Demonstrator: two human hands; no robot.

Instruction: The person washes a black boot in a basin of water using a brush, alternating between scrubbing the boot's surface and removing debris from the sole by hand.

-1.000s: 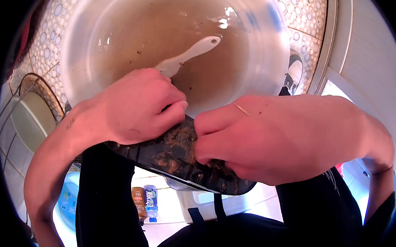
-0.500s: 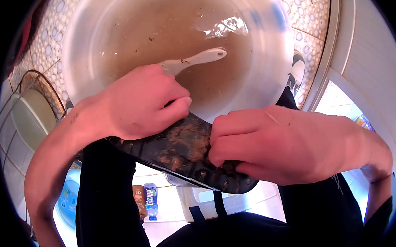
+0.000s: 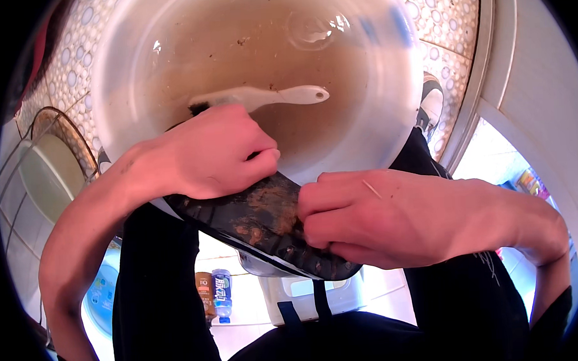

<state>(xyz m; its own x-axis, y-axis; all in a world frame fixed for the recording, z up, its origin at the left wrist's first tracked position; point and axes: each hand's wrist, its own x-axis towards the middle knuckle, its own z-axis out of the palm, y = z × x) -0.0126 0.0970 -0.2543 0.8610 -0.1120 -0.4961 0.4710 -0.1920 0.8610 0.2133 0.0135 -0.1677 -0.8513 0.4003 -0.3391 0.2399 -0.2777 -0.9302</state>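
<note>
A black shoe (image 3: 255,217) lies tilted across the near rim of the tub, its sole up and smeared with brown mud. My left hand (image 3: 220,154) is closed around its left part, the fingers mostly hidden. Pressed against the sole's right end, my right hand (image 3: 381,218) has its fingers curled in; whatever is pinched there is hidden. A thin pale sliver (image 3: 372,189) shows on the back of that hand. Beyond my left hand, a white-handled brush (image 3: 276,98) with dark bristles floats in the murky brown water (image 3: 232,63).
The large white tub (image 3: 120,84) fills the far middle. On the left stand a wire rack (image 3: 10,218) and a pale green basin (image 3: 50,171). Two bottles, one brown (image 3: 204,290) and one blue-labelled (image 3: 222,293), sit below near a clear plastic box (image 3: 346,300). A door frame (image 3: 484,69) runs along the right.
The brush has turned nearly level and drifted, showing its bristles. My right hand and the shoe's right end have shifted slightly left. Ripples now ring a spot at the tub's far right.
</note>
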